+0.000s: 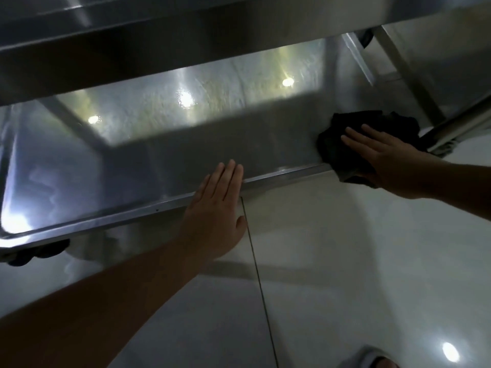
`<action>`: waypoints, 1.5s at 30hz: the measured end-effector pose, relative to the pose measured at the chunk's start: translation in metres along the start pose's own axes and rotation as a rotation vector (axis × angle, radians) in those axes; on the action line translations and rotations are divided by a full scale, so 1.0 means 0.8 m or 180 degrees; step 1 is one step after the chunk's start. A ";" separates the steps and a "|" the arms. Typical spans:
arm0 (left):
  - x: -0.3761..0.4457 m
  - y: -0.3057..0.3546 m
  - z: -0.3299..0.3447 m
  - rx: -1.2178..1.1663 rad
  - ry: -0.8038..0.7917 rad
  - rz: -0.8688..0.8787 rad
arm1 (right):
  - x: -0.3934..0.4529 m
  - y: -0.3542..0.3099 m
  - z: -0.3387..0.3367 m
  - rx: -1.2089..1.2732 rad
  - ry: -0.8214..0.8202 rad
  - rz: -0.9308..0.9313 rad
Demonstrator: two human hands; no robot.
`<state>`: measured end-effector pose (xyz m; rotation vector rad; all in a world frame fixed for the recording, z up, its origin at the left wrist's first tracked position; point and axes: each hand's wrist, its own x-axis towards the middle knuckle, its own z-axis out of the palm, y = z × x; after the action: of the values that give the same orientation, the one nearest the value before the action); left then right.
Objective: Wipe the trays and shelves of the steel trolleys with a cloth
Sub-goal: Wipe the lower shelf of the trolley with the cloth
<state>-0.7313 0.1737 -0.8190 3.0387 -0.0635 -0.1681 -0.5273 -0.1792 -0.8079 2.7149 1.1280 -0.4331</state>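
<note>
I look down at the bottom shelf point(164, 155) of a steel trolley, shiny and reflecting ceiling lights. A dark cloth point(345, 139) lies bunched at the shelf's right front corner, partly over the rim. My right hand point(385, 155) presses flat on the cloth with straight fingers; its thumb is hidden under the cloth's edge. My left hand point(218, 208) rests flat on the shelf's front rim point(279, 173), fingers straight and together, reaching onto the shelf surface.
The trolley's upper shelf point(132, 46) overhangs the top of the view. Steel legs of another frame point(403, 67) stand at the back right. A dark caster point(34, 253) sits under the left front corner. White floor tiles point(345, 261) lie below, with my foot point(372, 359) at the bottom.
</note>
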 end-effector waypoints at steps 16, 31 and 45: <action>-0.003 -0.001 0.004 0.0140 0.0195 0.0027 | 0.017 -0.005 -0.019 0.1232 -0.0023 0.0823; 0.002 0.004 -0.004 0.0057 0.0209 0.0026 | 0.171 0.014 -0.071 0.1069 0.0489 0.1313; 0.000 -0.002 -0.003 -0.0043 -0.0046 -0.0018 | 0.143 -0.058 -0.050 0.1102 0.0705 0.1812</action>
<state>-0.7309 0.1755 -0.8167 3.0247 -0.0544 -0.1899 -0.4757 -0.0599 -0.8100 3.2696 0.2836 -0.2579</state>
